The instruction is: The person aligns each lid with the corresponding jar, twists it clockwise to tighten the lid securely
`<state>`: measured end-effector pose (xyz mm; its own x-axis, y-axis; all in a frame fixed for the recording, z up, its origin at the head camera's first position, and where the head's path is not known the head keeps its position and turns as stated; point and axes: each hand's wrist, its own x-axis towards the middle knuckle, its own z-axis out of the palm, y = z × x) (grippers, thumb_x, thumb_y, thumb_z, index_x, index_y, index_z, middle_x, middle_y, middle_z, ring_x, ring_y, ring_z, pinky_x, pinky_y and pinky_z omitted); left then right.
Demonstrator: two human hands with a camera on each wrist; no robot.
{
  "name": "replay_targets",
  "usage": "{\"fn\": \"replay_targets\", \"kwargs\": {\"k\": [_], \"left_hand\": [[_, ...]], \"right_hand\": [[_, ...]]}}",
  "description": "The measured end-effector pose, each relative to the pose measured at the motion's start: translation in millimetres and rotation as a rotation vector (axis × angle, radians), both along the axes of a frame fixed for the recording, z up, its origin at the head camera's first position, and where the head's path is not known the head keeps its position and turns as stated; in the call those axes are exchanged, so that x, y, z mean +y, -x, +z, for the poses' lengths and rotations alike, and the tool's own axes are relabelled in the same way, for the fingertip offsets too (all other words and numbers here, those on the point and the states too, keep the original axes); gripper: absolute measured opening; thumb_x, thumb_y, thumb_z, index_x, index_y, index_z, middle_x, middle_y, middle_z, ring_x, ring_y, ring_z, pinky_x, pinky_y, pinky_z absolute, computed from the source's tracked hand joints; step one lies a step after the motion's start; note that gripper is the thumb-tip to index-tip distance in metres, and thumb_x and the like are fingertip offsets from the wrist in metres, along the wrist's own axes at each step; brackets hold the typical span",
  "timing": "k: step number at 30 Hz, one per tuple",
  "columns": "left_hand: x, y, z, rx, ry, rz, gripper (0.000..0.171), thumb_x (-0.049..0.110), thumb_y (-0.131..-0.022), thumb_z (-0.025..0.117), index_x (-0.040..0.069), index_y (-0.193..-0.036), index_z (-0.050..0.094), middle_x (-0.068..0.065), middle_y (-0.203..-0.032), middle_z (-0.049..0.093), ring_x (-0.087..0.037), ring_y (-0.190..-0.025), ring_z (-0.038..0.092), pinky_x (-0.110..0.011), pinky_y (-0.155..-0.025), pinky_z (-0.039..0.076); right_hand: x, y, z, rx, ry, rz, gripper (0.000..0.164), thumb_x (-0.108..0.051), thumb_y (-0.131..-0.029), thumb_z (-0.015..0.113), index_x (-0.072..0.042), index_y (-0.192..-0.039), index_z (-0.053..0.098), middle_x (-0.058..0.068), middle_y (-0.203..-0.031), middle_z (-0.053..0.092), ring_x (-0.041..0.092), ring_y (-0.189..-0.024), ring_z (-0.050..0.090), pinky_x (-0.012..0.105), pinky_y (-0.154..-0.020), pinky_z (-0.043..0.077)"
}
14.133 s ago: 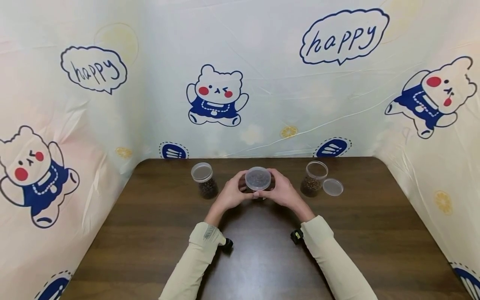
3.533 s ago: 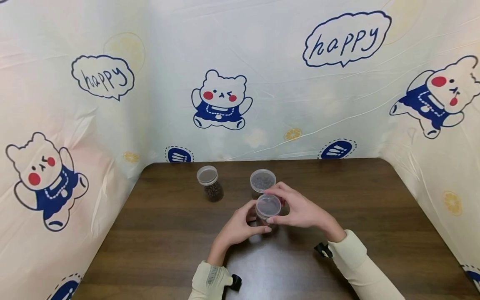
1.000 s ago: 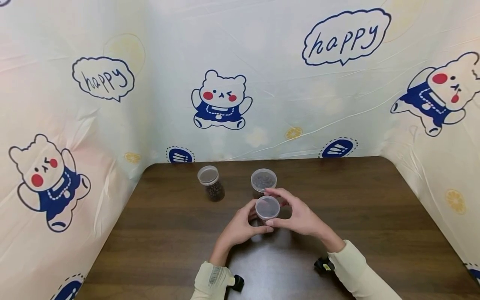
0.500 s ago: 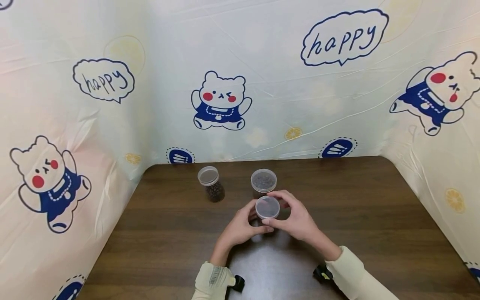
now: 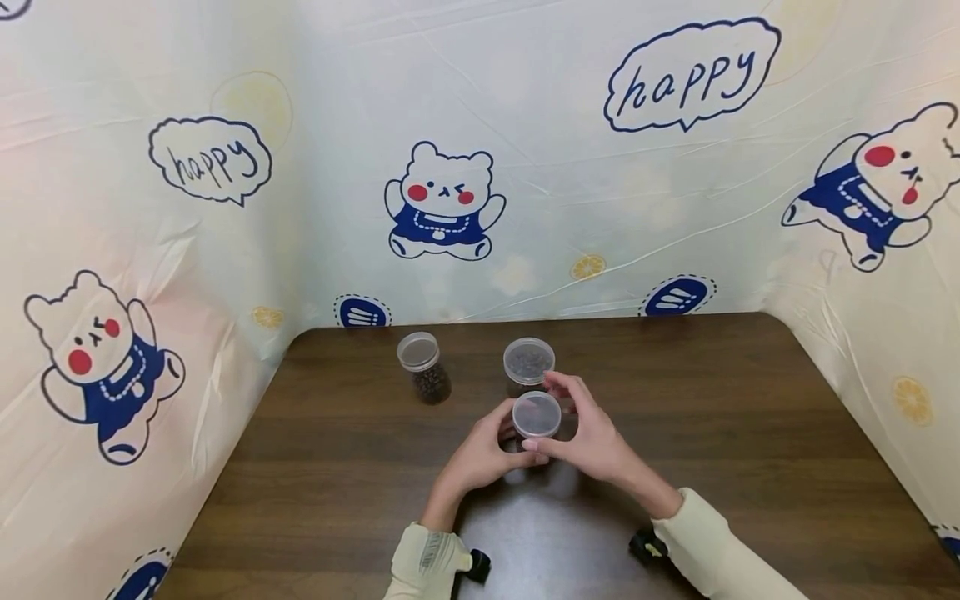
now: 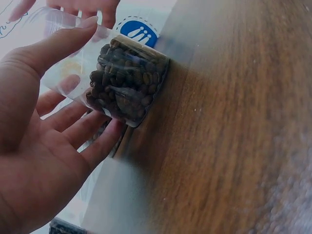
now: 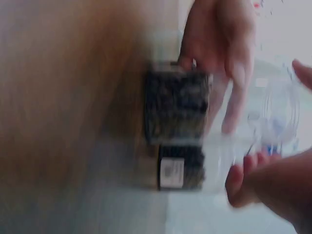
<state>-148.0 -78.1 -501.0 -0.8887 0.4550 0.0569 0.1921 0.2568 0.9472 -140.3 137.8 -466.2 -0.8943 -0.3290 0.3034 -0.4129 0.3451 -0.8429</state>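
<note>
My left hand (image 5: 480,450) grips a clear jar of coffee beans (image 6: 126,80), its thumb on the near side and fingers behind. The jar stands upright on the table, with a translucent lid (image 5: 536,414) on its mouth. My right hand (image 5: 596,433) surrounds the lid, thumb in front and fingers behind. In the right wrist view, which is blurred, gaps show between the lid and the fingers (image 7: 239,183). Directly behind stands a second lidded jar (image 5: 528,360), partly hidden. A third lidded jar (image 5: 425,371) with dark beans stands to the left.
The brown wooden table (image 5: 690,400) extends to both sides and in front of the hands. A printed cloth (image 5: 540,208) hangs along its back and sides. A white label (image 7: 172,172) is on the second jar.
Earlier, an uncovered jar stood at right beside a loose lid while both hands held the middle jar. A lidded jar now stands in front. Lately, my right fingers shifted around the lid and spread wider.
</note>
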Motion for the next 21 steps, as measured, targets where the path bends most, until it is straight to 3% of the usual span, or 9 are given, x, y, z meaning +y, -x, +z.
{"fn": "replay_targets", "kwargs": {"k": [5,9,12,15,21], "left_hand": [[0,-0.1,0.5,-0.019,-0.001,0.001,0.069,0.019,-0.082,0.092,0.027,-0.141,0.056,0.004,-0.136,0.067,-0.013,-0.128,0.067,-0.029,-0.109,0.052],[1,-0.2,1.0,-0.024,0.004,0.002,0.07,0.018,-0.081,0.093,0.026,-0.14,0.056,0.005,-0.136,0.067,-0.013,-0.128,0.067,-0.028,-0.108,0.052],[1,0.0,1.4,-0.019,0.007,0.003,0.071,0.019,-0.082,0.093,0.025,-0.142,0.056,0.005,-0.136,0.066,-0.014,-0.128,0.067,-0.028,-0.108,0.052],[1,0.4,1.4,-0.015,0.005,0.001,0.072,0.02,-0.082,0.093,0.026,-0.143,0.055,0.005,-0.137,0.066,-0.014,-0.129,0.066,-0.029,-0.109,0.052],[0,0.5,1.4,-0.008,0.009,0.006,0.071,0.022,-0.083,0.092,0.027,-0.143,0.055,0.004,-0.137,0.065,-0.015,-0.129,0.066,-0.03,-0.11,0.052]], "right_hand": [[20,21.7,0.7,-0.092,0.021,0.29,0.083,-0.018,-0.087,0.087,-0.01,-0.157,0.045,0.015,-0.156,0.052,0.029,-0.132,0.057,0.033,-0.105,0.053],[27,30.3,0.5,-0.098,0.038,0.396,0.074,-0.012,-0.091,0.082,-0.005,-0.156,0.047,0.016,-0.156,0.053,0.03,-0.132,0.058,0.027,-0.106,0.052],[27,30.2,-0.6,-0.053,0.034,0.373,0.067,-0.012,-0.092,0.082,-0.008,-0.152,0.053,0.013,-0.151,0.057,0.02,-0.128,0.059,0.029,-0.103,0.053],[24,26.0,-2.6,-0.003,0.02,0.29,0.063,-0.015,-0.089,0.085,-0.012,-0.147,0.059,0.008,-0.145,0.061,0.011,-0.123,0.058,0.034,-0.099,0.055],[11,11.1,-4.8,0.141,-0.035,0.064,0.065,-0.026,-0.08,0.094,-0.013,-0.136,0.064,0.0,-0.131,0.067,0.014,-0.116,0.058,0.037,-0.096,0.054]]}}
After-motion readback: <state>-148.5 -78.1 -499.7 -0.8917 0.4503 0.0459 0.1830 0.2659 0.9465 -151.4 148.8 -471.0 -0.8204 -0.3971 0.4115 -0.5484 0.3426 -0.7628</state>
